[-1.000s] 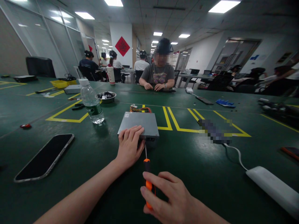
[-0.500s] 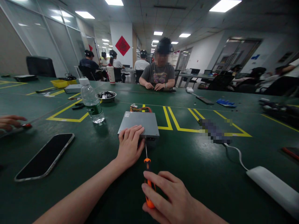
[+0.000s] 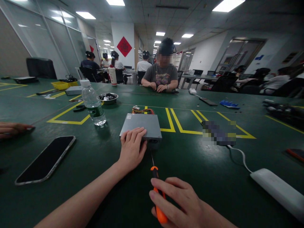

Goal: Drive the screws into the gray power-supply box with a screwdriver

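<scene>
1. Metal box (image 3: 142,123): grey, lies flat on green table (image 3: 118,196), roughly mid-view, near edge facing the wearer. Socket visible on near face.
2. Cables (image 3: 149,111): multicoloured bunch at the box's far edge.
3. Left hand (image 3: 133,145): on the box's near left corner. Fingers side by side over the top, thumb apart at the near face. Can't tell if it pinches or just presses.
4. Screwdriver (image 3: 155,172): orange and black handle, thin shaft aimed at the box's near face. Tip too fine and dark to tell contact.
5. Right hand (image 3: 181,201): thumb and fingers around the screwdriver handle, narrow grip, palm off to the right side.
6. Water bottle (image 3: 95,109): upright, left of box, apart from it. Phone (image 3: 45,161) flat, dark screen, further left and nearer.
7. Metal bowl (image 3: 112,101): behind bottle, dark contents, unclear.
8. Right side: pixelated device (image 3: 218,133), white cord running to white block (image 3: 276,188).
9. Another person's hand (image 3: 13,129) at left edge, fingers together, resting low; can't tell what it holds.
10. Seated person (image 3: 161,76) across the table, grey T-shirt, both hands on tabletop.
</scene>
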Demonstrator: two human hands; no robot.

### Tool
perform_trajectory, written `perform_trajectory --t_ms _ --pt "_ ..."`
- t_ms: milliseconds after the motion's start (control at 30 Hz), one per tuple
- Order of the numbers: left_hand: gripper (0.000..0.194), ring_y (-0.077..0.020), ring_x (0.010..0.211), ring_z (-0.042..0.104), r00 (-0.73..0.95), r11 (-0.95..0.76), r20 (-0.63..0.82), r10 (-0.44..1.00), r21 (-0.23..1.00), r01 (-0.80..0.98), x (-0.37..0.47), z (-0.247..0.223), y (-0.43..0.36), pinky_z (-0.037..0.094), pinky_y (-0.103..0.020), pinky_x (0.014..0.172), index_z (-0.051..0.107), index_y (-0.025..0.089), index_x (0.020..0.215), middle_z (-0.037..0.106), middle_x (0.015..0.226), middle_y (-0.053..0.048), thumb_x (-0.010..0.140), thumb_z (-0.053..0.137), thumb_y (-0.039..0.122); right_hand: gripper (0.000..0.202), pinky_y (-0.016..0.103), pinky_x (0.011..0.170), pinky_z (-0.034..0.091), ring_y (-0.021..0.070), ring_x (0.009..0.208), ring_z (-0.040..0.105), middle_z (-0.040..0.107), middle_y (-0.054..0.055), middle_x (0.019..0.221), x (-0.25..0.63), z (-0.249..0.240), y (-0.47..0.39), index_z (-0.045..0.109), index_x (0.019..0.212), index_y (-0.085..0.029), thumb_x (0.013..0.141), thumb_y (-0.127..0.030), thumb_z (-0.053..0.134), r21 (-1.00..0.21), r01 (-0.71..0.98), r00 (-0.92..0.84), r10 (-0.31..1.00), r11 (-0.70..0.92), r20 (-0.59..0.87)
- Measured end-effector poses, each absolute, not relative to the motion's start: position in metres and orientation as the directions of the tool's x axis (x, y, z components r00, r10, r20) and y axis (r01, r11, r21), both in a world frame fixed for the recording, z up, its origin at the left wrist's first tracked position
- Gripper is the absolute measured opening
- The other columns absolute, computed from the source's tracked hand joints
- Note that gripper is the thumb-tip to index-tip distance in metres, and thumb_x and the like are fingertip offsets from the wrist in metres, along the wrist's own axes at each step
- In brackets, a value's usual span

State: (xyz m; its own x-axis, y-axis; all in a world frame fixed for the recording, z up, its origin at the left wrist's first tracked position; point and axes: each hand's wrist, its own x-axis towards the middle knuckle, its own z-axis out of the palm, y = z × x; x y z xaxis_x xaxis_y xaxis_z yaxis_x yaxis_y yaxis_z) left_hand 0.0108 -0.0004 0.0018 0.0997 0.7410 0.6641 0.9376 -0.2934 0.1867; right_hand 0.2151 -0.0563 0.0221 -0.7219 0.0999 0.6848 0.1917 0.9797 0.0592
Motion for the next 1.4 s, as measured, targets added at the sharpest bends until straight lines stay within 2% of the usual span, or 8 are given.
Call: perform_trajectory --t_ms 300,900,967,1067,1267,1400 --pt "0.033 -0.0221 0.116 0.044 0.103 -0.287 0.663 0.742 0.176 0.942 0.011 0.001 0.000 0.024 -0.043 0.098 0.045 0.023 0.119 0.054 0.125 -0.005 0.085 0.046 0.023 0.025 0.029 0.078 0.051 0.0177 0.102 0.060 0.067 0.015 0.098 0.238 0.022 -0.047 0.057 0.106 -0.008 0.083 -0.014 0.049 0.168 0.259 -0.711 0.070 0.951 0.700" --pt "0.033 -0.0228 0.117 0.044 0.105 -0.290 0.670 0.735 0.171 0.942 0.012 0.002 0.000 0.025 -0.044 0.098 0.045 0.023 0.119 0.055 0.124 -0.005 0.086 0.045 0.024 0.027 0.031 0.080 0.049 0.0190 0.108 0.056 0.064 0.018 0.104 0.235 0.020 -0.042 0.055 0.109 -0.008 0.084 -0.014 0.047 0.133 0.283 -0.710 0.114 0.950 0.695" --pt "0.033 -0.0227 0.117 0.044 0.107 -0.290 0.667 0.737 0.169 0.942 0.012 0.002 0.000 0.024 -0.043 0.098 0.045 0.023 0.119 0.054 0.124 -0.005 0.086 0.045 0.024 0.027 0.031 0.080 0.049 0.0195 0.108 0.056 0.063 0.019 0.104 0.235 0.021 -0.042 0.055 0.109 -0.007 0.086 -0.017 0.046 0.121 0.276 -0.711 0.118 0.953 0.693" --pt "0.033 -0.0227 0.117 0.044 0.106 -0.288 0.667 0.738 0.170 0.942 0.011 0.002 0.000 0.025 -0.043 0.098 0.045 0.023 0.119 0.054 0.125 -0.005 0.086 0.045 0.024 0.036 0.034 0.080 0.049 0.0216 0.108 0.056 0.061 0.021 0.108 0.235 0.024 -0.043 0.053 0.113 -0.005 0.091 -0.031 0.040 0.098 0.259 -0.737 0.131 0.961 0.664" --pt "0.033 -0.0231 0.117 0.044 0.109 -0.294 0.669 0.735 0.169 0.941 0.010 0.001 0.002 0.025 -0.043 0.097 0.046 0.023 0.119 0.054 0.125 -0.006 0.086 0.045 0.024 0.024 0.032 0.070 0.049 0.0185 0.084 0.065 0.066 0.017 0.098 0.230 0.026 -0.046 0.055 0.101 -0.007 0.090 -0.022 0.041 0.050 0.230 -0.708 0.131 0.972 0.694" --pt "0.033 -0.0227 0.115 0.045 0.120 -0.300 0.671 0.732 0.159 0.940 0.009 0.001 0.002 0.026 -0.043 0.095 0.046 0.023 0.118 0.055 0.124 -0.005 0.085 0.046 0.025 0.023 0.030 0.068 0.050 0.0163 0.079 0.066 0.068 0.014 0.093 0.225 0.020 -0.045 0.050 0.093 -0.012 0.092 -0.032 0.040 -0.033 0.259 -0.679 0.206 0.965 0.705"
